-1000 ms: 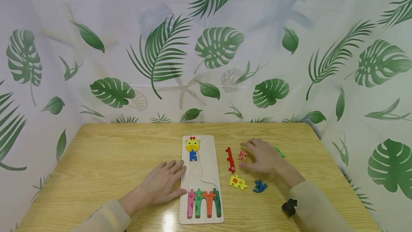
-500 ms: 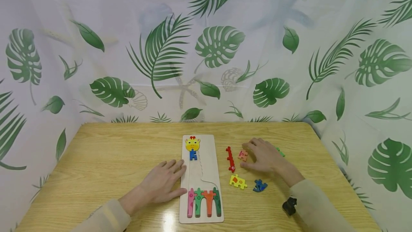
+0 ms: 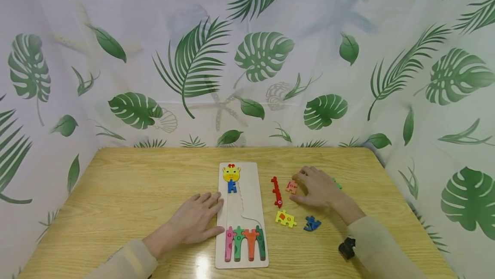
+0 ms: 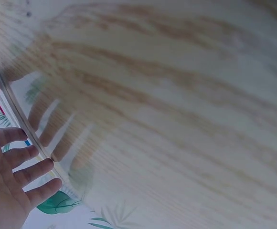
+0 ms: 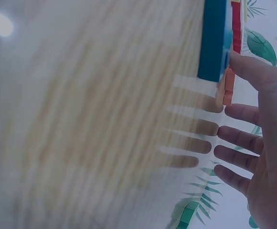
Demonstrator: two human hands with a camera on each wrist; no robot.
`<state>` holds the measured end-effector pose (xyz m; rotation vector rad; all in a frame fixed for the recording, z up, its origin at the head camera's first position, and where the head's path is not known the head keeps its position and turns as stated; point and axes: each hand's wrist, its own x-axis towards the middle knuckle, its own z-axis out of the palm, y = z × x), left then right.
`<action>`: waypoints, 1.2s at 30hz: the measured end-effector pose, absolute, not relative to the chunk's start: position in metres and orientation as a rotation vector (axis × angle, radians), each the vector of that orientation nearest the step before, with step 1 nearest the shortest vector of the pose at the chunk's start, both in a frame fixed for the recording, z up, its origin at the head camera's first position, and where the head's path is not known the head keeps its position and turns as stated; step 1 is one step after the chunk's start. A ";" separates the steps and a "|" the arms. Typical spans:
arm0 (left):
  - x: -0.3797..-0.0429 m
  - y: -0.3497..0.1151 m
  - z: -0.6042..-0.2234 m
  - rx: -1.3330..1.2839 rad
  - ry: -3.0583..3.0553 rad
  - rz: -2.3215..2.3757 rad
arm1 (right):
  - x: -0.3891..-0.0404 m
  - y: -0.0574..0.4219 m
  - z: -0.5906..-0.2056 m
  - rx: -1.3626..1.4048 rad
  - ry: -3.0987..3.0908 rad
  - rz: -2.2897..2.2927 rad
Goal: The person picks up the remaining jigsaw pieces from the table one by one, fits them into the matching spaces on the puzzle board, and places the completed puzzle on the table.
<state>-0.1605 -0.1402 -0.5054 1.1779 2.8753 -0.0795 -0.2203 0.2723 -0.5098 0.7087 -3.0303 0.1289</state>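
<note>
My left hand (image 3: 196, 219) lies flat with spread, straight fingers, its fingertips and thumb at the left edge of a pale wooden puzzle board (image 3: 247, 205). On that board are a yellow giraffe-head piece (image 3: 231, 173), a blue neck piece (image 3: 232, 187) and several leg pieces in pink, green and orange. My right hand (image 3: 318, 188) hovers low over the table, thumb and forefinger on either side of an orange puzzle piece (image 3: 291, 187); contact is unclear. In the right wrist view its fingers are extended near that orange piece (image 5: 228, 86).
Loose on the table (image 3: 154, 176) lie a long red piece (image 3: 276, 193), a yellow piece (image 3: 286, 219) and a dark blue piece (image 3: 312, 224). A green piece (image 3: 337, 183) is partly hidden behind the right hand. A leaf-patterned cloth (image 3: 247, 77) encloses the table.
The right hand's forefinger and thumb have shifted very slightly to the right beside the orange piece. My left hand and the board have stayed where they were.
</note>
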 end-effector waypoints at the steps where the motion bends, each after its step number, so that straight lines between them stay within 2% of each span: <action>1: -0.161 -0.140 -0.505 1.176 2.875 -0.079 | -0.220 0.272 -0.510 0.709 -3.029 0.129; 36: -0.160 -0.139 -0.508 1.185 2.892 -0.111 | -0.223 0.273 -0.511 0.706 -3.001 0.125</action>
